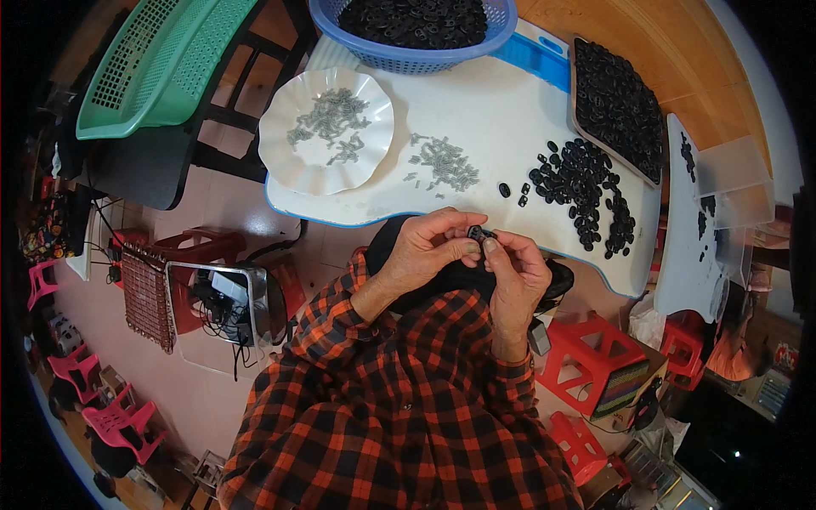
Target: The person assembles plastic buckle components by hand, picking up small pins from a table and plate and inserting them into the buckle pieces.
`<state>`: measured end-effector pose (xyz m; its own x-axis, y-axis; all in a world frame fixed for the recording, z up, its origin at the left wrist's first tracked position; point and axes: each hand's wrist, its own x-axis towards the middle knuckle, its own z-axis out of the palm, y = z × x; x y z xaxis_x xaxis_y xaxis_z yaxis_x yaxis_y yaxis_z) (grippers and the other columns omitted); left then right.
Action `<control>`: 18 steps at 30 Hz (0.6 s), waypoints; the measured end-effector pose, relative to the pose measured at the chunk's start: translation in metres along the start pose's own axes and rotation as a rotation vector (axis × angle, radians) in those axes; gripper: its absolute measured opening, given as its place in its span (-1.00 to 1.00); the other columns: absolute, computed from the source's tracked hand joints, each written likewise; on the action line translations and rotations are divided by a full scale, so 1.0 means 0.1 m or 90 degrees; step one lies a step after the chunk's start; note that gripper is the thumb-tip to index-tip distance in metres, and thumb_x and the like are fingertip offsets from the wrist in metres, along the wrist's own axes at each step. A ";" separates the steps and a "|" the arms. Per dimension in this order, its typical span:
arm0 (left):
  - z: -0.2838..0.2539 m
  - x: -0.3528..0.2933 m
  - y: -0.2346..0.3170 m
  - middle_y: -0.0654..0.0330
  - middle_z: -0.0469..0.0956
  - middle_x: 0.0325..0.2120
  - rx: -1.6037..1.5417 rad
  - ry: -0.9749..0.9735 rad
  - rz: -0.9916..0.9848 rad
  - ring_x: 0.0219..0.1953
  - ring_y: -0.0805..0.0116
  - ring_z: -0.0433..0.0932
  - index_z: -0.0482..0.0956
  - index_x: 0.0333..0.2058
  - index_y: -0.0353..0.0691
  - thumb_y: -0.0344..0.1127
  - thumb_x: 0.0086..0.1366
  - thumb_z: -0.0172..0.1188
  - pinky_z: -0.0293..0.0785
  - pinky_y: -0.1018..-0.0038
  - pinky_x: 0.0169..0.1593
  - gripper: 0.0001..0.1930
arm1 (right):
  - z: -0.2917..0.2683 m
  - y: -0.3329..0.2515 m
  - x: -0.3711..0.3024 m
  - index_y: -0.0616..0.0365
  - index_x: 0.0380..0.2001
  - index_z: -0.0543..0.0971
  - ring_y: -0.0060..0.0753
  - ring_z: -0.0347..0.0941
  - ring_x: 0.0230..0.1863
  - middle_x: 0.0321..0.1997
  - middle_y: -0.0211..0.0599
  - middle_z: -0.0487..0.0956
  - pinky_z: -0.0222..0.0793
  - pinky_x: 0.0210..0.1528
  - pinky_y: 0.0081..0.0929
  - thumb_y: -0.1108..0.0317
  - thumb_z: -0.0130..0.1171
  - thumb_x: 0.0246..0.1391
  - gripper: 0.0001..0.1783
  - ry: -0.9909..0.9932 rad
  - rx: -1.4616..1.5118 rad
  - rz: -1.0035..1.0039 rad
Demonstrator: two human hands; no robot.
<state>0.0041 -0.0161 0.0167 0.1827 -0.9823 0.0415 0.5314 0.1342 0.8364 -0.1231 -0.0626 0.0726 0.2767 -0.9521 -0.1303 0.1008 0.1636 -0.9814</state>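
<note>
My left hand (429,246) and my right hand (517,270) meet at the near edge of a white table (493,102), fingertips pinched together on one small black plastic part (478,232). A loose heap of the same black parts (582,183) lies on the table to the right of my hands. A scatter of small grey metal springs (446,163) lies just beyond my hands. A white scalloped plate (289,161) with more springs (331,123) stands at the table's left.
A blue basket (408,58) of black parts stands at the far edge, a flat tray (616,102) of them at the right. A green crate (161,68) lies far left. Red stools (595,357) stand on the floor at the right.
</note>
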 end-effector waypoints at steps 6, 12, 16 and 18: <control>-0.02 0.01 0.01 0.20 0.53 -0.33 0.004 0.000 -0.009 -0.39 0.54 0.54 0.45 -0.02 -0.38 -0.56 0.22 0.11 0.54 0.64 -0.28 -0.68 | -0.04 0.04 0.02 0.32 -0.31 0.55 -0.75 0.33 -0.51 -0.45 -0.42 0.55 0.23 -0.44 -0.80 0.57 0.20 0.00 -0.86 -0.002 -0.040 0.014; -0.03 0.02 0.02 0.20 0.50 -0.33 0.089 -0.001 0.026 -0.37 0.50 0.54 0.46 -0.04 -0.36 -0.59 0.21 0.12 0.54 0.60 -0.27 -0.68 | -0.05 0.07 0.02 0.32 -0.33 0.56 -0.75 0.32 -0.53 -0.49 -0.44 0.54 0.22 -0.46 -0.79 0.56 0.22 -0.01 -0.87 -0.007 -0.069 0.010; -0.04 0.01 0.01 0.20 0.48 -0.31 0.083 -0.005 0.020 -0.37 0.50 0.54 0.46 -0.04 -0.37 -0.59 0.20 0.12 0.54 0.60 -0.26 -0.69 | -0.06 0.09 0.03 0.32 -0.33 0.56 -0.75 0.32 -0.55 -0.49 -0.43 0.55 0.22 -0.48 -0.79 0.57 0.22 -0.02 -0.87 -0.009 -0.058 0.010; -0.05 0.00 0.03 0.21 0.50 -0.32 0.122 -0.014 0.024 -0.36 0.51 0.54 0.45 -0.03 -0.36 -0.58 0.22 0.11 0.54 0.61 -0.26 -0.68 | -0.06 0.09 0.02 0.32 -0.33 0.57 -0.74 0.33 -0.56 -0.49 -0.41 0.55 0.22 -0.48 -0.79 0.58 0.22 -0.03 -0.87 -0.012 -0.043 0.021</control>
<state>0.0094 -0.0155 0.0164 0.1802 -0.9799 0.0857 0.3565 0.1463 0.9228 -0.1276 -0.0650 0.0622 0.2973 -0.9411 -0.1610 0.0268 0.1768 -0.9839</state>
